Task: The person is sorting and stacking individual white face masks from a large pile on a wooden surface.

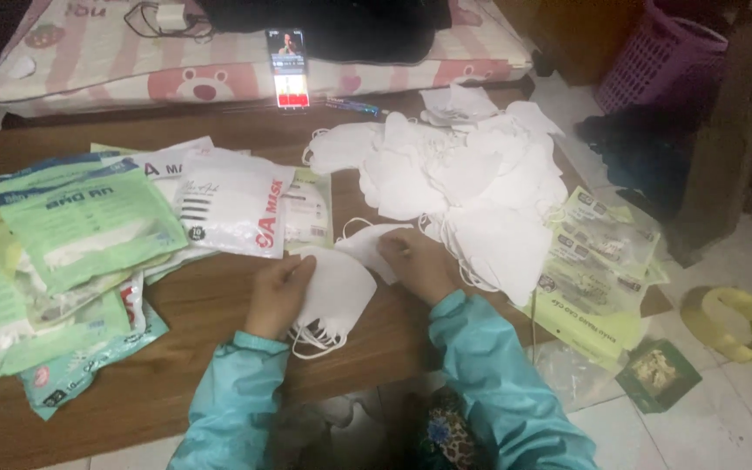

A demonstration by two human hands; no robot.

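We see a small stack of white masks (334, 292) near the front edge of the wooden table (211, 305), ear loops hanging toward us. Left hand (278, 292) grips the stack's left edge, fingers curled over it. Right hand (419, 261) rests on a single mask (372, 244) just behind the stack, fingers bent and pressing on it; we can't tell if it actually pinches it.

Right behind and to the right: big loose pile of white masks (463, 174), touching the single mask and running out to the table's right edge. Empty yellow-green bags (598, 261) overhang that right edge, so no free room there.

Left of the hands there's a bare strip of wood, then a heap of sealed packs (80, 235), green and white, spreading to the left edge. A white pack (232, 204) sits nearest the left hand, close but apart.

Far edge: a phone (287, 68) stands upright against a pink striped cushion (89, 61), screen lit, with a pen (354, 106) beside it.

Off the table right: purple basket (654, 57), yellow ring (733, 322) on the tiled floor.

Teal sleeves (489, 374) cover both arms.
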